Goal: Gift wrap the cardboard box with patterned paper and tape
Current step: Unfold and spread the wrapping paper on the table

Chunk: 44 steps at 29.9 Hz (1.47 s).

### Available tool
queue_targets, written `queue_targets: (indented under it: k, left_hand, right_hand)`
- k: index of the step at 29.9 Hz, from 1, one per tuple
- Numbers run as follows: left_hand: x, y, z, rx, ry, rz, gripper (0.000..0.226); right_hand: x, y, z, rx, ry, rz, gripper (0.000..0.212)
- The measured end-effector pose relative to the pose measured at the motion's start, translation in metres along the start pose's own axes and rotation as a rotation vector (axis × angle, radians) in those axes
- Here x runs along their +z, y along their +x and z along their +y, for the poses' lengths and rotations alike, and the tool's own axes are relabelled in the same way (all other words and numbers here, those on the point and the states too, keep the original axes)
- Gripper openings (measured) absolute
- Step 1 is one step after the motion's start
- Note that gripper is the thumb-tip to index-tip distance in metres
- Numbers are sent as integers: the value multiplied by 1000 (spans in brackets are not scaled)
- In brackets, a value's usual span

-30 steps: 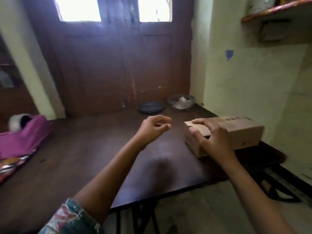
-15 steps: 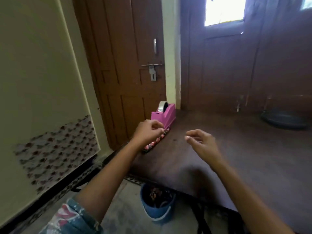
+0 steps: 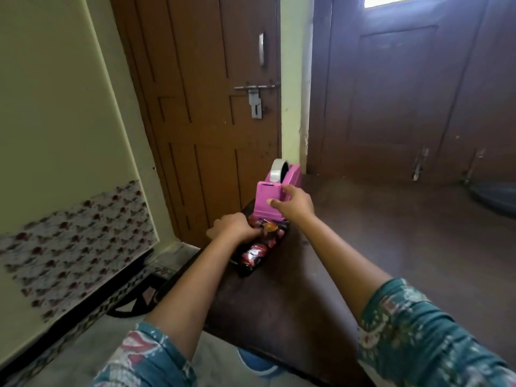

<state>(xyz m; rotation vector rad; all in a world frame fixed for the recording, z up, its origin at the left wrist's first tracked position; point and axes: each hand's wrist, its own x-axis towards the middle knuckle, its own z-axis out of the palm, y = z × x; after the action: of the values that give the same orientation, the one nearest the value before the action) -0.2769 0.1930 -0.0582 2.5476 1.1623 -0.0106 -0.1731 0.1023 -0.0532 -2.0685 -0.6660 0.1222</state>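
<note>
Subject of inspection: the pink tape dispenser (image 3: 266,203), which stands at the far left corner of the dark table (image 3: 391,241).

The patterned paper (image 3: 255,254) lies directly in front of the dispenser as a glossy red-and-black bundle. Its far end touches, or possibly runs under, the dispenser's base. Whether it is rolled or folded cannot be told. The cardboard box is not in view.

Hands: the left hand (image 3: 234,229) is curled down over the bundle's far end, gripping it just in front of the dispenser. The right hand (image 3: 294,205) clasps the dispenser, with the thumb on its front face and the fingers over its top and right side.

Handling assessment: the paper appears light, thin and slick. It is likely to crease or tear if pinched hard and to slide on the table. It is best taken around the middle of the bundle rather than by one end. The dispenser looks rigid and weighty enough to steady with one hand, held at the body and clear of the cutter.

Containers:
- The dispenser's cradle holds a tape roll (image 3: 277,170), which rises above its rear.
- A blue tub (image 3: 255,364) shows beneath the table, well in front of the dispenser. Its contents are hidden.
- A dark dish (image 3: 494,195) sits far to the dispenser's right. Its contents are not discernible.
</note>
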Motion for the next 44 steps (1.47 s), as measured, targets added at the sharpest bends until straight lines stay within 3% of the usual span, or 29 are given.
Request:
queue_targets:
  k: [3,5,11,24,30,38,44]
  left_hand:
    - [-2,4,3,-25,9,-21,62]
    - [-2,3,4,-27,-48,-40,52]
    - [-3,-11,9,-26,-153,4,50]
    - [11,-123,13,143,-399,-88,20]
    - [16,-179,13,196,-439,-179,25]
    - [26,-205,10,193,-417,-84,36]
    - [-2,-209,3,228,-332,-188,25]
  right_hand:
    - [11,7,3,-23,4,141,51]
    - [17,9,4,-61,0,152,56]
    - [9,7,3,-15,113,240,40]
    - [-65,-96,30,-53,83,217,44]
    - [-88,-155,35,-88,66,240,43]
    - [-90,-186,37,-160,-42,203,52]
    - [-88,-179,35,-157,-22,190,45]
